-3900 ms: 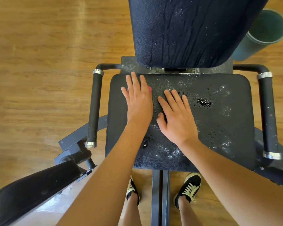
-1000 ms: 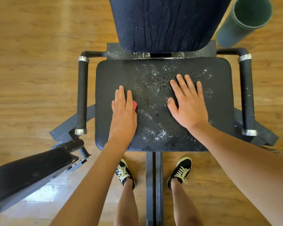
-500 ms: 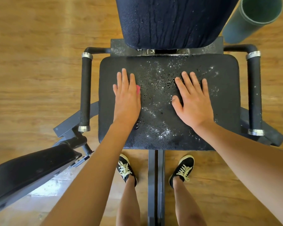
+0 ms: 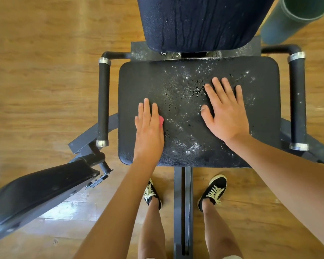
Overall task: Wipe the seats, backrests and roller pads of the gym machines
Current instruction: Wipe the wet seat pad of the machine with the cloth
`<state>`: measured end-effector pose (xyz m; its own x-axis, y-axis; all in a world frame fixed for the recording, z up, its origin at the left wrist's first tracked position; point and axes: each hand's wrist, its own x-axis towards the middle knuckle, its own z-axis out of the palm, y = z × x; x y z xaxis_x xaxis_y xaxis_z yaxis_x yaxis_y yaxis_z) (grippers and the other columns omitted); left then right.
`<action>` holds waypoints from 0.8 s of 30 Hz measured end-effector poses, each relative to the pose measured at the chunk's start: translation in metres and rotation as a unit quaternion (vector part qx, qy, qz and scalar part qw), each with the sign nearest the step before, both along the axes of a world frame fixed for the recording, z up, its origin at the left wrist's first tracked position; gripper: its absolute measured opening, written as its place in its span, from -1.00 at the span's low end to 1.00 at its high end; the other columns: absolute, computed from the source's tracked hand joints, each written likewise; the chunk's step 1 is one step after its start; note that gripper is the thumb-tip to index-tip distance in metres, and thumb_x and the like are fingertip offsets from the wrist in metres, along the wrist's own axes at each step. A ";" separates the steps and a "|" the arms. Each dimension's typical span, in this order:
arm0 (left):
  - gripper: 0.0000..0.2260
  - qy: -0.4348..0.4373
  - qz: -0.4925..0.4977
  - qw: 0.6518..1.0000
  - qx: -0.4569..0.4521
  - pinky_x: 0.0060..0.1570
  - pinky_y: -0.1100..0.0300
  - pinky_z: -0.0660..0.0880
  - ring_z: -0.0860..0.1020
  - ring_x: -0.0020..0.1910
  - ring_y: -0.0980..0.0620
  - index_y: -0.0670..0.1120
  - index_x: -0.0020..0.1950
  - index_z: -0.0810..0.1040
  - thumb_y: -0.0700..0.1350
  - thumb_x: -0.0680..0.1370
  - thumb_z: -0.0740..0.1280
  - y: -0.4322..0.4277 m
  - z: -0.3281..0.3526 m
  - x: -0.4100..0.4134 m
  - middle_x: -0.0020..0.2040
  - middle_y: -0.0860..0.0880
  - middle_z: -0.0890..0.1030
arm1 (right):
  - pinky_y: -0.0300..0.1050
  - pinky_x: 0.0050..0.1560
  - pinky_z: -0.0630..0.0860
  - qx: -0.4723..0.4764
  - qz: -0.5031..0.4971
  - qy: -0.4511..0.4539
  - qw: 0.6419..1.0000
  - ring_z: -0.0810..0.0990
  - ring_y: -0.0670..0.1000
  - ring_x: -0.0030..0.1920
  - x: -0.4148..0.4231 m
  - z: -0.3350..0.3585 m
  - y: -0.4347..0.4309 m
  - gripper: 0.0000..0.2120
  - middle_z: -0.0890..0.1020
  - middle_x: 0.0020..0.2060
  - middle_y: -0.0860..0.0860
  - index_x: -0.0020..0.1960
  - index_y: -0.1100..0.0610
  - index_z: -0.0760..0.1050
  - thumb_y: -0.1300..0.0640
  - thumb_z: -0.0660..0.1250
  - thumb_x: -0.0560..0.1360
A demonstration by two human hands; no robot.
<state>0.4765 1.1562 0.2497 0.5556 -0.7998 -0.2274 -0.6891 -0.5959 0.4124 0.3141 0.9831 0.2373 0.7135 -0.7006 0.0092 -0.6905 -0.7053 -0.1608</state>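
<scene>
Head view: looking straight down at a black padded seat in the middle of the picture, with two bare arms reaching onto it from 6 o'clock.
Left hand: the left hand lies palm down on the seat's 8 o'clock part, its fingers straight and close together, gripping nothing.
Cloth: a small pink cloth is pressed under the left hand. Only a corner shows at the hand's 3 o'clock edge.
Right hand: the right hand lies flat on the seat toward 3 o'clock, fingers spread and straight, holding nothing.
Wetness: white flecks and droplets cover the seat between the hands. The strip at 9 o'clock looks plain and dark.
Backrest: a black backrest rises at 12 o'clock, streaked with runs of liquid.
Handles: a black left handle at 9 o'clock and a right handle at 3 o'clock flank the seat, each with silver rings at its ends.
Side pad: another black pad lies at 8 o'clock, apart from the seat.
Tube: a green tube stands at 1 o'clock beside the backrest.
Feet: black shoes with pale laces stand on the wooden floor at 6 o'clock, one on each side of the machine's frame bar.
</scene>
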 end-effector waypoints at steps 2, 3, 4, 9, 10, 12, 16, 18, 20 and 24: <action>-0.54 -0.001 0.000 1.000 -0.001 0.58 -0.19 -0.01 -0.10 0.66 -0.21 -0.22 0.65 0.11 -0.12 0.76 0.04 -0.009 0.000 0.006 0.68 -0.20 -0.02 | 0.32 0.59 0.03 0.000 0.001 -0.002 1.000 0.10 0.16 0.63 0.000 0.000 0.000 -0.45 0.23 0.61 0.11 0.60 0.12 0.24 -0.08 0.02 0.68; -0.54 -0.002 -0.001 1.000 -0.004 0.58 -0.20 -0.02 -0.10 0.66 -0.21 -0.22 0.65 0.12 -0.11 0.76 0.03 -0.013 0.000 0.009 0.68 -0.21 -0.02 | 0.32 0.59 0.02 -0.001 0.002 -0.002 1.000 0.10 0.16 0.63 0.000 0.000 -0.001 -0.45 0.23 0.61 0.11 0.60 0.12 0.24 -0.08 0.02 0.68; -0.55 -0.003 -0.004 1.000 -0.007 0.57 -0.21 -0.02 -0.10 0.66 -0.22 -0.22 0.64 0.12 -0.10 0.77 0.03 -0.018 0.001 0.013 0.68 -0.21 -0.02 | 0.32 0.59 0.02 -0.001 0.001 -0.002 1.000 0.10 0.16 0.63 0.000 0.000 -0.001 -0.45 0.23 0.61 0.11 0.60 0.12 0.24 -0.08 0.02 0.68; -0.56 0.004 -0.020 0.999 -0.026 0.57 -0.21 0.01 -0.08 0.65 -0.25 -0.26 0.63 0.14 -0.16 0.76 0.07 -0.021 0.003 0.020 0.67 -0.26 -0.03 | 0.31 0.59 0.02 -0.003 0.000 -0.008 1.000 0.10 0.16 0.63 0.000 0.000 0.000 -0.46 0.22 0.62 0.11 0.60 0.12 0.24 -0.07 0.04 0.68; -0.55 0.007 -0.022 0.999 -0.029 0.57 -0.20 0.01 -0.08 0.65 -0.25 -0.27 0.63 0.14 -0.18 0.75 0.08 -0.016 0.003 0.017 0.67 -0.27 -0.03 | 0.31 0.59 0.02 -0.004 0.000 -0.010 1.000 0.10 0.16 0.63 0.000 0.000 0.000 -0.46 0.22 0.61 0.11 0.60 0.12 0.24 -0.07 0.05 0.68; -0.54 0.005 -0.025 0.999 -0.028 0.58 -0.20 0.04 -0.07 0.65 -0.25 -0.27 0.63 0.13 -0.22 0.73 0.11 -0.004 0.003 0.009 0.67 -0.27 -0.04 | 0.31 0.59 0.02 -0.006 0.001 -0.011 1.000 0.11 0.17 0.63 0.000 0.001 0.000 -0.46 0.23 0.61 0.11 0.60 0.13 0.24 -0.07 0.05 0.68; -0.50 0.009 -0.011 0.999 -0.034 0.57 -0.20 0.07 -0.04 0.65 -0.24 -0.28 0.63 0.15 -0.29 0.69 0.18 0.020 -0.001 -0.009 0.66 -0.26 0.00 | 0.31 0.59 0.03 -0.006 0.000 -0.010 1.000 0.11 0.17 0.62 0.000 0.001 0.000 -0.47 0.23 0.61 0.12 0.59 0.13 0.24 -0.07 0.05 0.68; -0.50 0.001 -0.003 0.999 -0.040 0.55 -0.21 0.12 0.01 0.64 -0.26 -0.28 0.62 0.18 -0.30 0.67 0.19 0.032 -0.004 -0.020 0.66 -0.27 0.05 | 0.31 0.59 0.03 -0.006 0.001 -0.007 1.000 0.11 0.17 0.62 0.000 0.001 0.000 -0.47 0.23 0.61 0.11 0.59 0.13 0.24 -0.07 0.04 0.68; -0.51 -0.010 -0.003 0.999 -0.044 0.52 -0.20 0.14 0.07 0.63 -0.28 -0.29 0.60 0.21 -0.28 0.66 0.17 0.041 -0.006 -0.029 0.64 -0.30 0.10 | 0.31 0.59 0.02 -0.006 0.000 -0.007 1.000 0.11 0.17 0.63 0.000 0.002 0.000 -0.47 0.23 0.61 0.11 0.59 0.13 0.24 -0.07 0.04 0.68; -0.52 -0.006 -0.007 0.999 -0.041 0.52 -0.14 0.07 0.05 0.63 -0.28 -0.28 0.60 0.20 -0.25 0.67 0.14 0.045 -0.006 -0.030 0.65 -0.29 0.08 | 0.30 0.59 0.02 -0.005 -0.001 -0.004 1.000 0.11 0.17 0.63 0.000 0.001 0.000 -0.46 0.22 0.61 0.11 0.60 0.12 0.23 -0.07 0.04 0.68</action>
<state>0.4465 1.2008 0.2433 0.5459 -0.8235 -0.1542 -0.7030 -0.5504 0.4505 0.3141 0.9828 0.2383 0.7121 -0.7018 0.0211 -0.6906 -0.7055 -0.1593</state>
